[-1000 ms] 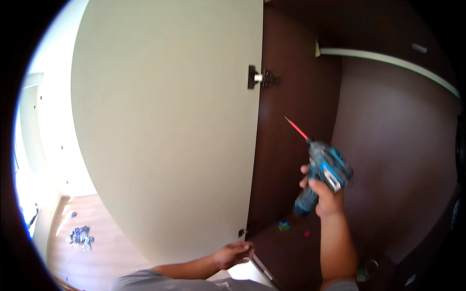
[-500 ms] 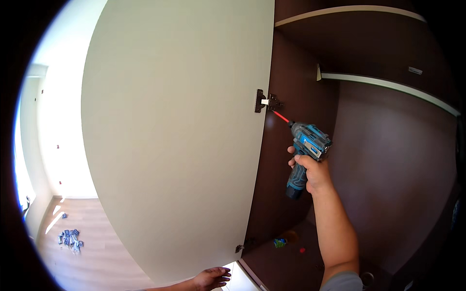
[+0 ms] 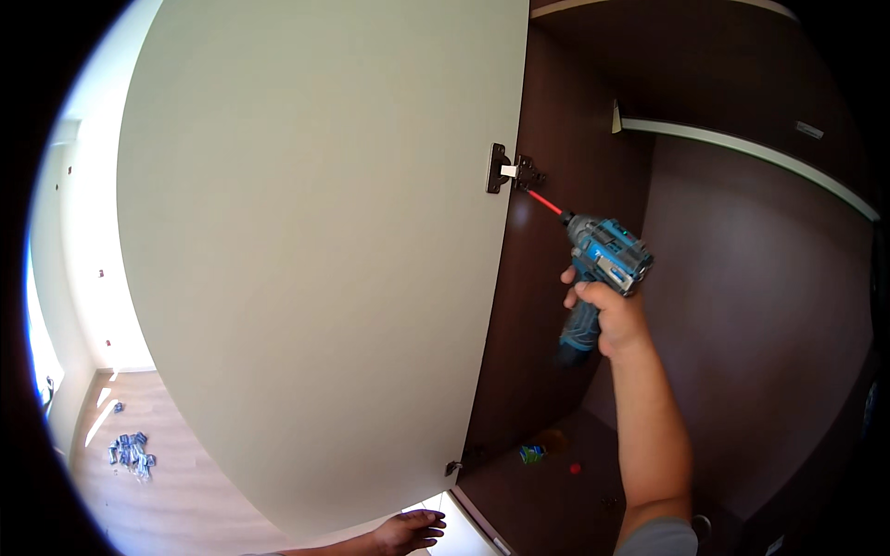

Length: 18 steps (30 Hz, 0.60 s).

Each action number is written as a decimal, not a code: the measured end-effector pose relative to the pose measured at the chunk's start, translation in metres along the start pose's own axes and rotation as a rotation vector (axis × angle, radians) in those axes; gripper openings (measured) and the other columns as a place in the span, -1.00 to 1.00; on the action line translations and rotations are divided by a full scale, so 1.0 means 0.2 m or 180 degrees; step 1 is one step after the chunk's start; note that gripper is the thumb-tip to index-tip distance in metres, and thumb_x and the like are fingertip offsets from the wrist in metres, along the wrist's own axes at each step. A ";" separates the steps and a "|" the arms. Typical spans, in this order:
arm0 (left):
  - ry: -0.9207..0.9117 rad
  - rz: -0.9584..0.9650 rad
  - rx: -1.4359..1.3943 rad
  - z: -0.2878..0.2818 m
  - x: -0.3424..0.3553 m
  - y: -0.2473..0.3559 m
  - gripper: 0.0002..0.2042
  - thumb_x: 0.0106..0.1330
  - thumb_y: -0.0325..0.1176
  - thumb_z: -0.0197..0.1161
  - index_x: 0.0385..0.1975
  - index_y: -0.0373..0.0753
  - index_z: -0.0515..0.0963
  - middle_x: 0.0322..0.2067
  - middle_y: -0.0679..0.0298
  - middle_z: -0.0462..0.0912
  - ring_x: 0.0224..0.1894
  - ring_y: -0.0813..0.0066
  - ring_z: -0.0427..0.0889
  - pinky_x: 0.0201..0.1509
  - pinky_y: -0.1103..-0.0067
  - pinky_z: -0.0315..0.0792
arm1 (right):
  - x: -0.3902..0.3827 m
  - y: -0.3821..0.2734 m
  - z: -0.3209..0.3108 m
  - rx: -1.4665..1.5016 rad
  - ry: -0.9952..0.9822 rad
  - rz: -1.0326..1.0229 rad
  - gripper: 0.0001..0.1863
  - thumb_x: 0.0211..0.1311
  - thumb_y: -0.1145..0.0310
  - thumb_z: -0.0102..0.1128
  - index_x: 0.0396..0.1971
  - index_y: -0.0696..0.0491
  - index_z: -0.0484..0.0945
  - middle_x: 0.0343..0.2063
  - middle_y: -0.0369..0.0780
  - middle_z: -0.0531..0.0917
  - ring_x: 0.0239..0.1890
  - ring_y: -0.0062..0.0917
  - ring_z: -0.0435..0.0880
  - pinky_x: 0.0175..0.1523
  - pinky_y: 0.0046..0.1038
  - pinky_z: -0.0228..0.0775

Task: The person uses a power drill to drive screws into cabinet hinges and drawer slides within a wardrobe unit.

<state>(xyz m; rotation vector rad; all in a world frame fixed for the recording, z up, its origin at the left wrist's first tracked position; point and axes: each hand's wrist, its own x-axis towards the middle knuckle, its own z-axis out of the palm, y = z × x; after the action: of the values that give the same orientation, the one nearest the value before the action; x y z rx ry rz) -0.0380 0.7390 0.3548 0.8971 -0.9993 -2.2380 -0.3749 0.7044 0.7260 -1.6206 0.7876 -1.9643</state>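
My right hand (image 3: 615, 320) grips a blue and black cordless driver (image 3: 603, 259). Its long red bit (image 3: 545, 202) points up-left, with the tip at the lower part of the dark upper hinge (image 3: 521, 171) joining the pale door (image 3: 324, 259) to the cabinet's brown side panel (image 3: 565, 93). Low in the view, just below the door's bottom edge, is my left hand (image 3: 414, 530), its fingers apart and slightly curled with nothing visible in them. A second hinge (image 3: 451, 469) sits near the door's foot.
Inside the brown cabinet are a shelf (image 3: 705, 51), a white rail (image 3: 732, 139), a green packet (image 3: 532, 454) and a red round object (image 3: 575, 469). At left lies a wooden floor (image 3: 185, 491) with several small blue bagged pieces (image 3: 133, 451), beside a white wall (image 3: 93, 222).
Compared with a second ago, the driver has risen and moved left, bringing its bit tip to the upper hinge. My left hand has dropped down and to the left.
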 end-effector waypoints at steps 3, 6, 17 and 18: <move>0.0034 -0.0029 -0.0020 -0.01 0.03 -0.02 -0.71 0.50 -0.16 0.19 0.10 -0.12 0.56 -0.12 0.33 0.68 -0.11 0.47 0.66 -0.10 0.49 0.58 | 0.06 -0.15 -0.06 -0.0475 -0.0119 -0.0060 -0.72 0.04 0.57 0.24 -0.17 0.17 0.63 -0.38 -0.23 0.68 -0.43 -0.53 0.63 -0.28 -0.44 0.53; 0.0034 -0.0041 -0.0062 -0.01 0.08 -0.07 -0.70 0.50 -0.15 0.20 0.11 -0.11 0.56 -0.11 0.33 0.68 -0.11 0.46 0.66 -0.08 0.48 0.59 | 0.10 -0.31 -0.05 -0.1160 -0.0304 -0.0201 -0.67 -0.01 0.52 0.25 -0.16 0.17 0.63 -0.39 -0.23 0.66 -0.43 -0.55 0.61 -0.28 -0.47 0.50; -0.0424 -0.0420 -0.0155 -0.01 0.33 -0.22 -0.62 0.53 -0.17 0.16 0.21 -0.22 0.47 -0.02 0.30 0.64 0.00 0.44 0.62 0.07 0.46 0.54 | 0.15 -0.39 0.04 -0.1993 -0.0247 -0.0255 -0.87 -0.04 0.55 0.26 -0.42 0.14 0.58 -0.55 -0.31 0.60 -0.50 -0.60 0.58 -0.35 -0.47 0.44; -0.0405 -0.0379 -0.0127 0.01 0.33 -0.23 -0.64 0.53 -0.18 0.16 0.21 -0.22 0.47 -0.03 0.31 0.64 -0.01 0.45 0.63 0.07 0.46 0.54 | 0.16 -0.40 0.04 -0.1939 -0.0272 -0.0181 -0.87 -0.04 0.55 0.26 -0.41 0.15 0.58 -0.55 -0.31 0.60 -0.51 -0.60 0.58 -0.35 -0.47 0.44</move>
<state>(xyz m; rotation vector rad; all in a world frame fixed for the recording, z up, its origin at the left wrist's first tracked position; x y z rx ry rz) -0.0899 0.7226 0.2965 0.8250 -0.9763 -2.4325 -0.3737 0.7398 0.8044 -2.0588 1.4151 -1.7713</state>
